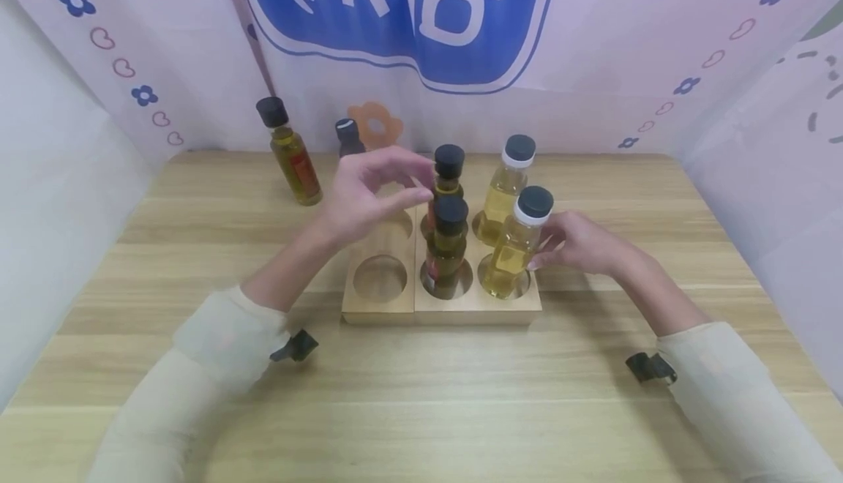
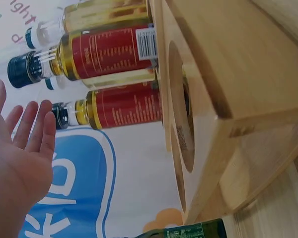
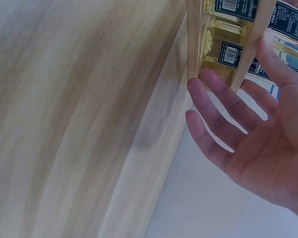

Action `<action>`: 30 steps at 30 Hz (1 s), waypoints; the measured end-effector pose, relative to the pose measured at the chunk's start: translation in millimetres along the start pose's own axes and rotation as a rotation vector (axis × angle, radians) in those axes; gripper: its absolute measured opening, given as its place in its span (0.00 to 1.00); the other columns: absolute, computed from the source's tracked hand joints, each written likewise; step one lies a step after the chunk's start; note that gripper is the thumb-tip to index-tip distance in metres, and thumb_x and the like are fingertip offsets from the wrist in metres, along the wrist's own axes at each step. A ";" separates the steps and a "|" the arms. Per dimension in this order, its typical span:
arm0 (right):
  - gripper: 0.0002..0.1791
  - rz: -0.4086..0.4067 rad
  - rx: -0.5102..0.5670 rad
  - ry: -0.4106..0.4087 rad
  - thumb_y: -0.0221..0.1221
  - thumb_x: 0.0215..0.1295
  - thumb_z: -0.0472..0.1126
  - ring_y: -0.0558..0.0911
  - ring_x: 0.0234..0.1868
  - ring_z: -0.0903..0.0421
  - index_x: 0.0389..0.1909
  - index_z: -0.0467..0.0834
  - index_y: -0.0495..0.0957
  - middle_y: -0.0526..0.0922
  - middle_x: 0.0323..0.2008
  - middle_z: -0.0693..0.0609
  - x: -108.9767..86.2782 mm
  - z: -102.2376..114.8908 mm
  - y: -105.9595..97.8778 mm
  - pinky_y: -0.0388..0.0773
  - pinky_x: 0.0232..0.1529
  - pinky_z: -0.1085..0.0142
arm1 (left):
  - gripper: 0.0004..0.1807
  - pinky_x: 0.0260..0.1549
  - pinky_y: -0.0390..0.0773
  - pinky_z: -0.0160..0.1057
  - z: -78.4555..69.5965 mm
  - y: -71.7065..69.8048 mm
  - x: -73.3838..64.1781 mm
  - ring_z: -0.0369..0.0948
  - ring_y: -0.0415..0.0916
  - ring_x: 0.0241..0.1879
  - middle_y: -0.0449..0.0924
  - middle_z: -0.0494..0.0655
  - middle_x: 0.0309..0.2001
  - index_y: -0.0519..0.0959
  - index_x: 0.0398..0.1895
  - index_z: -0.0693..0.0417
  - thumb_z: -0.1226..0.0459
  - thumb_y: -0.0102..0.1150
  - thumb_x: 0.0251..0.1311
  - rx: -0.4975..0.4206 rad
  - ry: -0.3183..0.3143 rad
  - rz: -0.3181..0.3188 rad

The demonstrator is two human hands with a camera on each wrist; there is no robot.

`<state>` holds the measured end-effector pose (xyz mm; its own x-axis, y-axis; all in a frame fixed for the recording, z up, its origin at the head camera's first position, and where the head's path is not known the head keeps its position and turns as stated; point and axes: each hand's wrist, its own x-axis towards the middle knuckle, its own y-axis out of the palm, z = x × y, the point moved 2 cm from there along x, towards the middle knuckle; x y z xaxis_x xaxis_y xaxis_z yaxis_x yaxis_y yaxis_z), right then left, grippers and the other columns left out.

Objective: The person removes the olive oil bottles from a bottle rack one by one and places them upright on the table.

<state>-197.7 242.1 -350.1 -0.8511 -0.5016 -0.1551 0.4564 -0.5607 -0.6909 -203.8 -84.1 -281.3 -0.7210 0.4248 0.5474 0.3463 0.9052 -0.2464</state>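
- Head view: a pale printed cloth point(image 1: 579, 117) with a blue sign point(image 1: 474, 58) and an orange flower point(image 1: 375, 124) hangs behind a wood-grain table point(image 1: 408, 402).
- Head view: a wooden rack point(image 1: 477, 317) with round holes stands on the table. Its middle column holds 2 black-capped bottles, the front dark bottle point(image 1: 448, 245) and the back dark bottle point(image 1: 449, 165); its right column holds the front clear bottle point(image 1: 516, 245) and the back clear bottle point(image 1: 503, 197), both with yellow contents.
- Head view: a red-labelled bottle point(image 1: 296, 165) stands on the table left of the rack, and a black-topped bottle point(image 1: 349, 135) is partly hidden behind the left hand point(image 1: 358, 194).
- Head view: the left hand is beside the back dark bottle; the right hand point(image 1: 579, 245) is just beside the front clear bottle.
- Left wrist view: the left hand is released, fingers extended near the bottle caps. 2 red labels face the camera, 1 with a barcode point(image 2: 146, 43); a green-labelled bottle point(image 2: 193, 230) crosses the lower edge.
- Right wrist view: the right hand is released, fingers spread at the rack's side; contact cannot be told for certain. Dark labels with barcodes show on pale bottles inside.
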 end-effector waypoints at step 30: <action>0.25 -0.007 -0.012 0.005 0.76 0.55 0.34 0.89 0.43 0.43 0.54 0.30 0.81 0.88 0.45 0.37 -0.1 -0.5 -0.2 0.87 0.49 0.50 | 0.25 0.56 0.84 0.50 1.9 25.1 -7.8 0.48 0.87 0.50 0.87 0.58 0.52 0.82 0.57 0.70 0.79 0.74 0.53 -0.087 -0.223 0.186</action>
<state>-197.8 242.6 -350.3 -0.8554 -0.4944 -0.1541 0.4474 -0.5558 -0.7006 -190.5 -64.6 -293.2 -0.7514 0.5837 0.3077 0.5274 0.8115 -0.2515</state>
